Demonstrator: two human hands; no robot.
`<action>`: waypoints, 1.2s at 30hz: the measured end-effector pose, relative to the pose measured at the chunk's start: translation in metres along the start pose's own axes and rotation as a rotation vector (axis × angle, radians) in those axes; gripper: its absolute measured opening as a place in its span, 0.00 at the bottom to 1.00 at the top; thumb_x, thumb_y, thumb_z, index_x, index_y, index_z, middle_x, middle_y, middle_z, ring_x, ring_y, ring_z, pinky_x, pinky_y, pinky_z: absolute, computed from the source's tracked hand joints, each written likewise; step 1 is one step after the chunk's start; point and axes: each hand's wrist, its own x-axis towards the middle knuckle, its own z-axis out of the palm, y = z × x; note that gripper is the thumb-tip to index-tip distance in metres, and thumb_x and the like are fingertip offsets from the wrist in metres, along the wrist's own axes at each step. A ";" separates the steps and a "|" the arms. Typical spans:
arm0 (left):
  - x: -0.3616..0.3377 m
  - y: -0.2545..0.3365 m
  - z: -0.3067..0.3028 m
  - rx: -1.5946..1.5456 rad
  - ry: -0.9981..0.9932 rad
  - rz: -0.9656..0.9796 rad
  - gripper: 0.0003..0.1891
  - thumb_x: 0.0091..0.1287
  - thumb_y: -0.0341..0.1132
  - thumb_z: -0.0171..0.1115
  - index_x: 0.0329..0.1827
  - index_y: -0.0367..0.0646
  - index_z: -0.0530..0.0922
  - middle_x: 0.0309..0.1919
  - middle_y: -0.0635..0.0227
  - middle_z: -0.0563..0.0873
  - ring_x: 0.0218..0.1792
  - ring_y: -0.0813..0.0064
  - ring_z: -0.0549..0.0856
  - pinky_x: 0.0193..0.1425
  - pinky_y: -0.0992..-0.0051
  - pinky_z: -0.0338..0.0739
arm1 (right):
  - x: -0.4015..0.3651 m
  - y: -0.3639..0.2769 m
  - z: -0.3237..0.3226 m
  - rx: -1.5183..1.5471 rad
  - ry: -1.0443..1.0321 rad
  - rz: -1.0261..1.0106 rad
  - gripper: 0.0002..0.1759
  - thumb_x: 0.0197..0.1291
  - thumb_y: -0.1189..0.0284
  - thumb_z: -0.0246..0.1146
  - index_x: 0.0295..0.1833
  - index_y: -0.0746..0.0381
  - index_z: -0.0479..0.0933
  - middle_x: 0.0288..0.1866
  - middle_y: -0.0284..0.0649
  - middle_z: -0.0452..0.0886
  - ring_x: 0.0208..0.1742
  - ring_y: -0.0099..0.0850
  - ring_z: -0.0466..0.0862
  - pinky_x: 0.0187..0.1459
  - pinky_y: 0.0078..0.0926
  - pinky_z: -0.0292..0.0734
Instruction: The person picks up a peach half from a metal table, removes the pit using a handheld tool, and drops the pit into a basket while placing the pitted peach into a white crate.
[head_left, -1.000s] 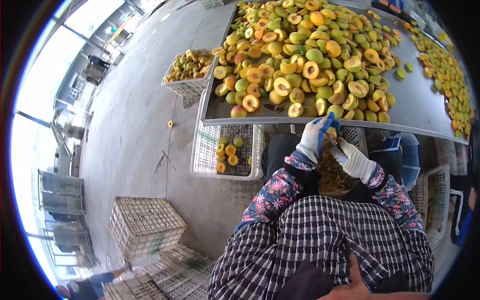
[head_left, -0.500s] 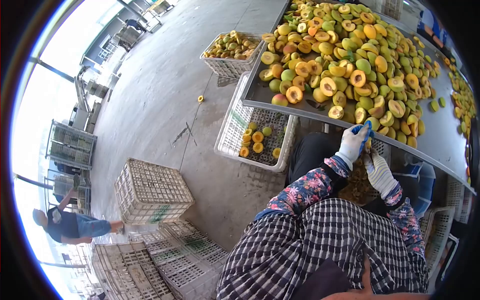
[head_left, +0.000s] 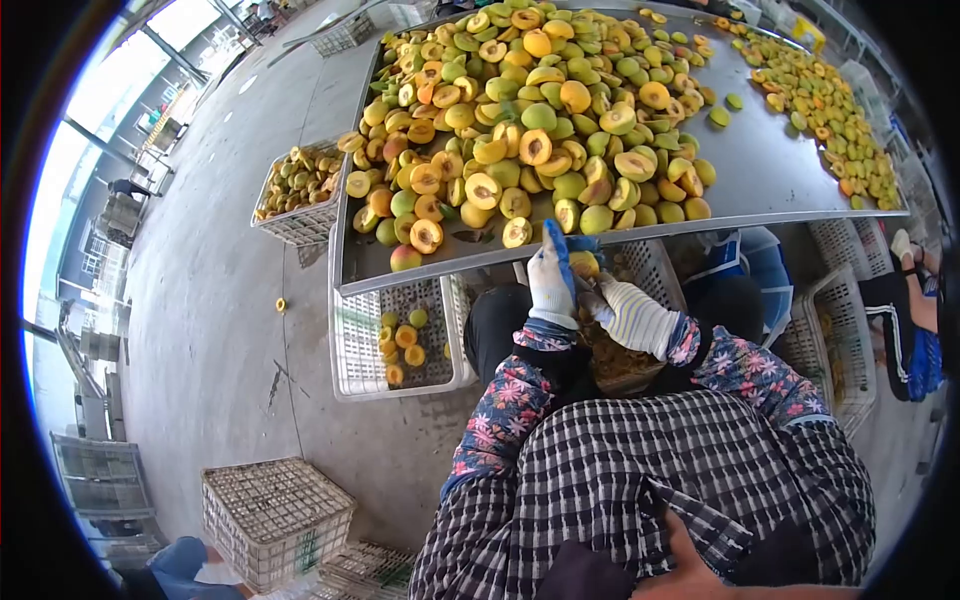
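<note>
My left hand (head_left: pixel 553 275), in a white glove with blue-coated fingers, is closed around a yellow peach (head_left: pixel 583 264) just below the table's front edge. My right hand (head_left: pixel 637 316), in a striped knit glove, is closed right beside that peach, its fingertips pointing at it. Whatever sits in the right fingers is too small and shaded to make out. Above both hands, a large heap of halved peaches (head_left: pixel 540 116) covers much of the metal table (head_left: pixel 775 175). Under my hands a crate (head_left: pixel 655 275) holds brownish pieces.
Left of my knees a white crate (head_left: pixel 345 345) holds some peach halves. Behind it stands a fuller crate (head_left: pixel 300 225). An upturned crate (head_left: pixel 275 510) is at lower left, near a person's legs (head_left: pixel 185 570). Another person's arm (head_left: pixel 920 285) shows at right, beside more crates (head_left: pixel 845 330).
My view has swung to the right, so the table and crates appear further left and more level. Both hands stay together at the peach below the table edge.
</note>
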 end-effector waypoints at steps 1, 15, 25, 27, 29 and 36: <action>0.005 -0.006 -0.007 -0.032 -0.016 0.049 0.32 0.80 0.54 0.43 0.40 0.28 0.81 0.30 0.55 0.88 0.29 0.63 0.89 0.37 0.66 0.87 | 0.000 -0.018 -0.004 0.190 -0.046 0.090 0.19 0.68 0.67 0.56 0.58 0.71 0.71 0.42 0.61 0.82 0.46 0.58 0.82 0.46 0.49 0.76; -0.021 0.038 -0.044 -0.121 -0.154 0.243 0.33 0.80 0.56 0.42 0.36 0.32 0.81 0.29 0.55 0.88 0.28 0.68 0.88 0.36 0.72 0.84 | 0.015 -0.069 0.013 0.776 -0.392 0.481 0.23 0.72 0.45 0.54 0.44 0.56 0.73 0.18 0.27 0.67 0.12 0.19 0.67 0.13 0.19 0.60; -0.019 0.034 -0.082 0.122 -0.168 0.195 0.18 0.76 0.42 0.59 0.39 0.32 0.85 0.32 0.69 0.89 0.31 0.82 0.85 0.37 0.81 0.78 | 0.018 -0.087 0.011 1.147 -0.648 0.710 0.24 0.73 0.46 0.54 0.43 0.58 0.73 0.15 0.23 0.59 0.09 0.17 0.56 0.11 0.18 0.49; -0.034 0.072 -0.113 0.100 0.040 0.276 0.17 0.75 0.42 0.61 0.37 0.35 0.86 0.27 0.74 0.84 0.26 0.86 0.78 0.31 0.82 0.71 | 0.007 -0.093 0.002 1.208 -0.652 0.679 0.24 0.74 0.47 0.51 0.44 0.57 0.77 0.12 0.24 0.56 0.07 0.18 0.54 0.10 0.20 0.47; -0.034 0.083 -0.177 -0.042 0.248 0.330 0.16 0.75 0.41 0.60 0.37 0.37 0.86 0.23 0.79 0.80 0.21 0.90 0.70 0.24 0.83 0.64 | -0.002 -0.103 -0.016 1.016 -0.563 0.561 0.25 0.72 0.45 0.54 0.47 0.57 0.76 0.13 0.26 0.57 0.07 0.19 0.56 0.10 0.20 0.50; -0.063 0.023 -0.323 1.141 0.813 0.428 0.24 0.64 0.49 0.69 0.56 0.42 0.82 0.61 0.50 0.80 0.63 0.50 0.76 0.69 0.57 0.69 | -0.005 -0.003 -0.033 -0.142 -0.335 0.137 0.31 0.74 0.54 0.54 0.72 0.65 0.65 0.44 0.39 0.79 0.43 0.30 0.79 0.48 0.27 0.74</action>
